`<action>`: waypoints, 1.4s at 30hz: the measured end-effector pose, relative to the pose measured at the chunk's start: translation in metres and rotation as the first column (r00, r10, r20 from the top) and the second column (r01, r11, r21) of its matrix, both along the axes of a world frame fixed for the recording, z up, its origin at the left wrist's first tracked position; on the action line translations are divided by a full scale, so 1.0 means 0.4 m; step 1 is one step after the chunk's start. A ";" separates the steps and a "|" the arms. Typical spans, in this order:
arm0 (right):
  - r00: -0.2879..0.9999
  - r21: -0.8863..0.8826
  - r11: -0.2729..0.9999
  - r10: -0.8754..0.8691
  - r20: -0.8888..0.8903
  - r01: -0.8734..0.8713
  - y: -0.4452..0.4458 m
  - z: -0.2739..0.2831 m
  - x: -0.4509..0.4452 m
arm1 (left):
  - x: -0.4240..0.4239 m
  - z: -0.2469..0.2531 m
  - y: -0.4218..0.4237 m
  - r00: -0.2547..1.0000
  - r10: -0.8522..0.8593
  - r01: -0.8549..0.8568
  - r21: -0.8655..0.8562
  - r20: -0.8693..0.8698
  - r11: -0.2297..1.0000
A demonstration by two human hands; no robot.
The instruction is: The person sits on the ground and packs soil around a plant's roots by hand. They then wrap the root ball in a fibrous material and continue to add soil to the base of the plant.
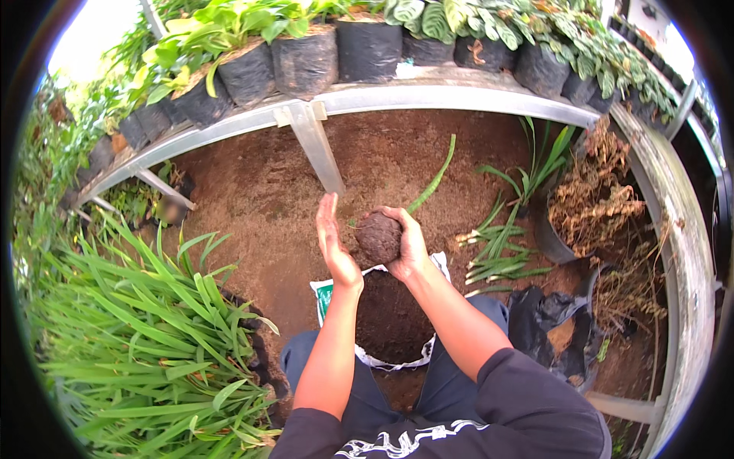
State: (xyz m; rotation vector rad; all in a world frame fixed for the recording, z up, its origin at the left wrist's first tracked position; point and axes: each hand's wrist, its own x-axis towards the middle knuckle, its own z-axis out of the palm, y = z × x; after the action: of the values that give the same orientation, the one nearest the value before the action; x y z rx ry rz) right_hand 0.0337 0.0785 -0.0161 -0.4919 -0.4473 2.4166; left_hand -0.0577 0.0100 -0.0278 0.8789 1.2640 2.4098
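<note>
A rounded ball of dark, damp soil (378, 238) rests in my right hand (412, 244), whose fingers curl around its far side. One long green leaf (437, 181) sticks out beyond that hand, seemingly from the ball, though its base is hidden. My left hand (336, 246) is held upright with straight fingers, its palm facing the ball; a narrow gap shows at the fingers, and contact near the heel of the palm is unclear. Below both hands, between my knees, a white and green sack (441, 264) stands with its mouth wide, holding dark potting soil (395, 315).
Cut leafy plant shoots (499, 258) lie on the ground at right, near a pot of dried plants (590, 195) and crumpled black plastic bags (539, 315). Dense strap-leaved plants (160, 333) crowd the left. Ahead, a metal-framed bench (436, 98) carries black grow bags (370, 51).
</note>
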 end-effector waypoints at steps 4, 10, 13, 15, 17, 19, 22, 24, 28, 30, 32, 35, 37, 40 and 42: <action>0.993 0.209 0.975 -0.096 0.069 0.080 0.004 -0.034 0.005 | 0.038 0.000 -0.012 0.730 -0.316 0.332 0.090 0.606 0.939; 0.934 0.675 0.731 -0.302 0.189 0.100 -0.087 -0.063 -0.002 | 0.041 -0.046 -0.039 0.727 -0.436 0.394 0.198 0.530 0.897; 0.904 0.798 0.584 -0.409 0.128 0.151 -0.136 -0.064 0.005 | 0.028 -0.051 -0.053 0.793 -0.470 0.430 0.191 0.387 0.882; 0.881 0.877 0.445 -0.469 0.058 0.180 -0.149 -0.055 0.001 | 0.021 -0.059 -0.060 0.761 -0.510 0.458 0.223 0.402 0.860; 0.890 0.810 0.571 -0.429 0.154 0.135 -0.144 -0.040 0.006 | 0.024 -0.072 -0.049 0.737 -0.485 0.441 0.209 0.471 0.873; 0.907 0.708 0.696 -0.368 0.206 0.122 -0.093 -0.041 -0.002 | 0.033 -0.061 -0.022 0.741 -0.408 0.401 0.135 0.534 0.906; 0.905 0.558 0.810 -0.359 0.230 0.180 -0.041 -0.009 -0.012 | 0.022 -0.018 -0.004 0.744 -0.351 0.379 0.074 0.568 0.923; 0.877 0.547 0.807 -0.410 0.250 0.222 -0.031 0.006 -0.010 | 0.010 -0.027 0.011 0.810 -0.237 0.273 0.012 0.537 0.962; 0.877 0.486 0.851 -0.376 0.299 0.199 -0.019 -0.025 -0.008 | 0.041 -0.035 0.022 0.995 -0.065 0.072 -0.087 0.078 0.994; 0.909 0.427 0.891 -0.298 0.292 0.156 -0.036 -0.038 -0.006 | 0.062 -0.051 0.027 0.999 -0.051 0.053 -0.141 0.012 0.989; 0.892 0.452 0.883 -0.301 0.338 0.127 -0.052 -0.054 -0.006 | 0.077 -0.052 0.006 0.995 0.037 -0.057 -0.225 -0.095 0.973; 0.823 0.554 0.819 -0.413 0.390 0.148 -0.075 -0.101 -0.015 | 0.084 -0.089 0.005 0.994 0.093 -0.104 -0.195 -0.062 0.975; 0.843 0.510 0.852 -0.358 0.402 0.118 -0.068 -0.132 -0.022 | 0.073 -0.116 0.005 0.993 0.091 -0.107 -0.256 -0.074 0.961; 0.895 0.395 0.910 -0.275 0.352 0.124 -0.048 -0.088 -0.011 | 0.057 -0.114 0.026 0.997 -0.072 0.072 -0.176 0.005 0.982; 0.899 0.363 0.927 -0.233 0.372 0.090 -0.035 -0.043 0.005 | 0.039 -0.096 0.029 0.960 -0.190 0.205 -0.053 0.206 0.977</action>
State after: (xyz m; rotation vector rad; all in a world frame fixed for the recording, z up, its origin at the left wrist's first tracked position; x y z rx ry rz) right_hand 0.0357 0.0646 -0.0331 -0.8480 -0.9449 2.0098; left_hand -0.0423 0.0218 -0.0660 0.6866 1.1262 2.2167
